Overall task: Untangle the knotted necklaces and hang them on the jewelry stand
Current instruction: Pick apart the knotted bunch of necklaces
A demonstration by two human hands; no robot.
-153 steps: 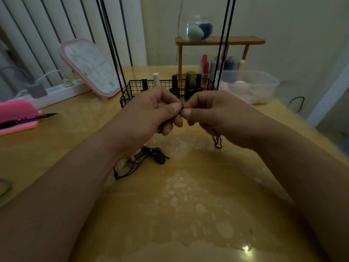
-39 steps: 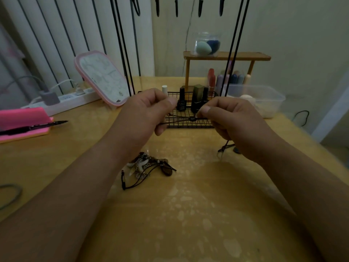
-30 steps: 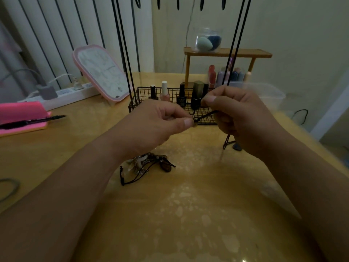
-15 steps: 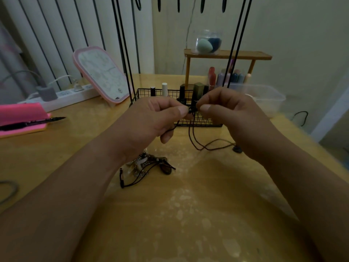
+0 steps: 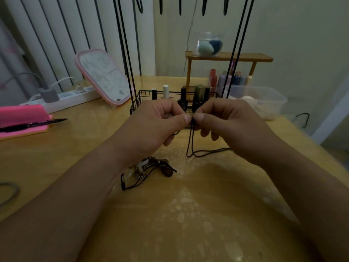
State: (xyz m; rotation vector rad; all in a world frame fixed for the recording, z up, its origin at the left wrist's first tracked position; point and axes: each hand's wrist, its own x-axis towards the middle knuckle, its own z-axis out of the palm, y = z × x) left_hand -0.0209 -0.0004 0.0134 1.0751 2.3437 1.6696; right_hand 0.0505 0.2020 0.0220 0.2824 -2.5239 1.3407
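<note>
A thin black cord necklace (image 5: pixel 190 148) is pinched between my left hand (image 5: pixel 156 123) and my right hand (image 5: pixel 226 121), thumbs nearly touching above the table. Its loop hangs down and trails right under my right wrist. A tangled pile of necklaces (image 5: pixel 149 169) with dark cords and pale beads lies on the wooden table (image 5: pixel 56 157) below my left wrist. The black wire jewelry stand (image 5: pixel 136 103) rises just behind my hands, with its basket base, tall rods and hooks (image 5: pixel 179 6) at the top edge.
Nail polish bottles (image 5: pixel 199 95) stand in the stand's basket. A pink mirror (image 5: pixel 103 76) leans at the back left beside a power strip (image 5: pixel 62 97). A pink case with a pen (image 5: pixel 24 120) lies left. A wooden shelf (image 5: pixel 228 57) and a clear tub (image 5: pixel 264 101) sit back right.
My hands pulled the cord taut, then came back together. The cord's loop now hangs straighter below my thumbs. The tangled pile has not moved.
</note>
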